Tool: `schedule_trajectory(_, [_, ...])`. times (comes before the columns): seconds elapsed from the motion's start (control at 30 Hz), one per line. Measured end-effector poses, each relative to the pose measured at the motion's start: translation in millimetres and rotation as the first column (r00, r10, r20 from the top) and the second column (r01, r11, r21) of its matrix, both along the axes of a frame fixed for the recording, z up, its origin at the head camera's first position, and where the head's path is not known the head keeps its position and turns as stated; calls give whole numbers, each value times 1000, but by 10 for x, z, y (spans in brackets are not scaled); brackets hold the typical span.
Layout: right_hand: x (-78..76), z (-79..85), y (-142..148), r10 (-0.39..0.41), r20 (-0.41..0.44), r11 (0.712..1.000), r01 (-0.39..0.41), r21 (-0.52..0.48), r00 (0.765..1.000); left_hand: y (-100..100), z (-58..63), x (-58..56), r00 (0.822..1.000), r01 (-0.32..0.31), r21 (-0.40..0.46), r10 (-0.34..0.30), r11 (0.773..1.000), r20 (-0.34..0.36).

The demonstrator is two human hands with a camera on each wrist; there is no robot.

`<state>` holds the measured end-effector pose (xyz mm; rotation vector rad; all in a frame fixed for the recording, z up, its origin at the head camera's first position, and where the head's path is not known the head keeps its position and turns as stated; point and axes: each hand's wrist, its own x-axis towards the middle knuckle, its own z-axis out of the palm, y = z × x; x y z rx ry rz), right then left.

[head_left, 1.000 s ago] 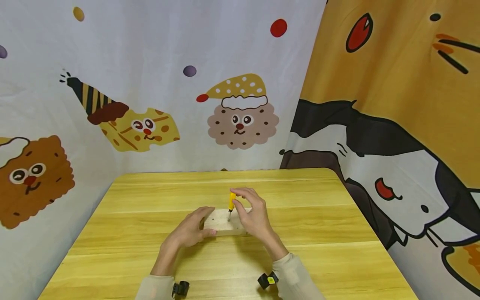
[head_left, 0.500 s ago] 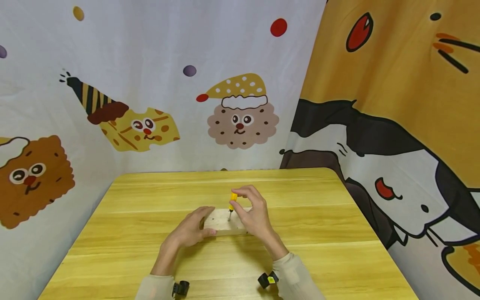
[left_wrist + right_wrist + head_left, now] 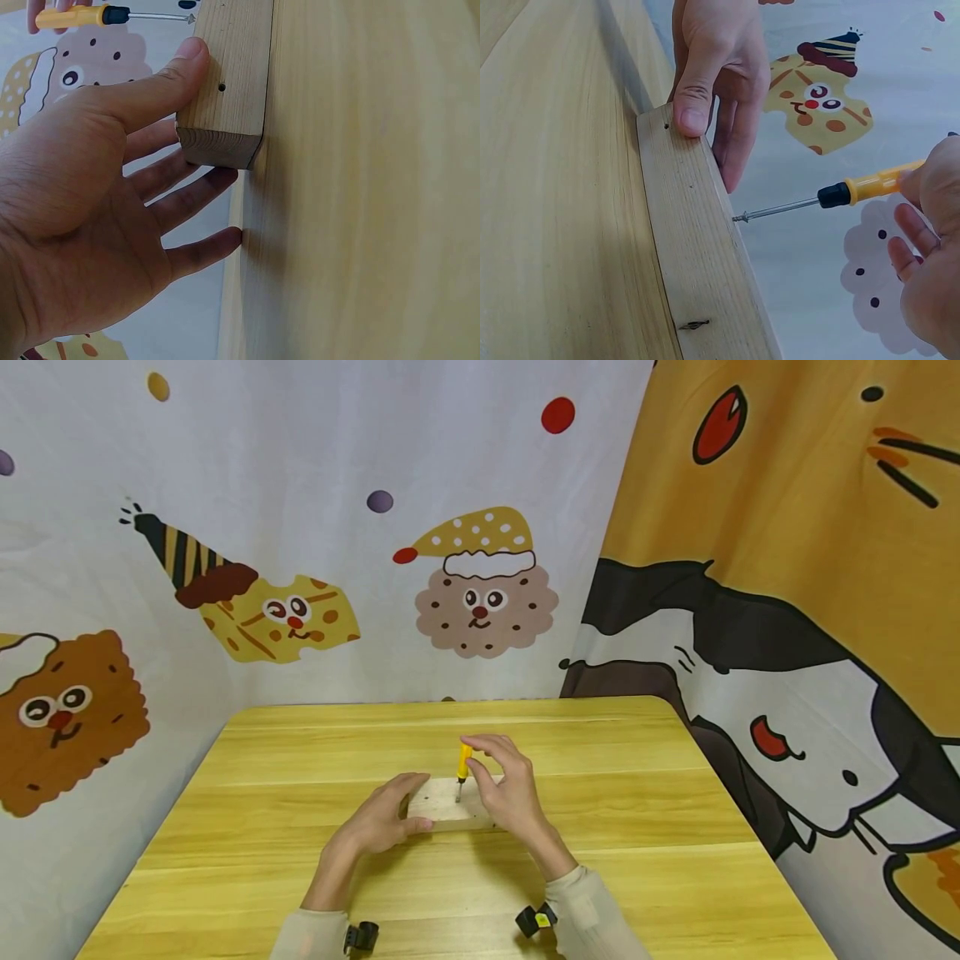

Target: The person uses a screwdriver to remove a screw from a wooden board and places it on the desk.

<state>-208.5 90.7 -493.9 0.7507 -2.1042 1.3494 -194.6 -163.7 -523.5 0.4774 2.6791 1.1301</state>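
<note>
A pale wooden block (image 3: 442,810) lies on the table in front of the person. My left hand (image 3: 378,818) grips its left end, the thumb on the near face and the fingers behind; the little finger stands off in the left wrist view. Thumb and fingertips of my right hand (image 3: 517,789) pinch the yellow handle of a screwdriver (image 3: 463,762), held nearly upright over the block. Its metal shaft ends at a small screw (image 3: 742,217), which stands at the block's top face. A small dark hole (image 3: 222,88) shows in the near face by the left thumb.
The wood-grain table (image 3: 637,827) reaches back to a white cartoon-print curtain (image 3: 300,485). An orange curtain (image 3: 750,527) hangs at the right. Black wrist cameras (image 3: 363,937) sit at both sleeves. A dark knot (image 3: 694,325) marks the block's near face.
The screwdriver handle leaned slightly right half a second ago and is back more upright now, with the right fingers shifting on it. The left hand and the block have stayed put.
</note>
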Motion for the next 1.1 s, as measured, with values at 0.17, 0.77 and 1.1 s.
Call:
schedule_trajectory(0.17, [4,-13,7,13,19,1000,-13,-7,1000,2,-5,-6,1000,3,3,-3,1000,-1])
schedule_trajectory(0.77, [-17,-17,-4,-4,-46,1000,4,-17,999,-7,-18,-5,1000,-1,0,1,1000,4])
schedule_trajectory(1.1, [-12,-11,16,44,-27,999,-44,-2,999,-6,-10,-8,1000,-1,3,1,1000,8])
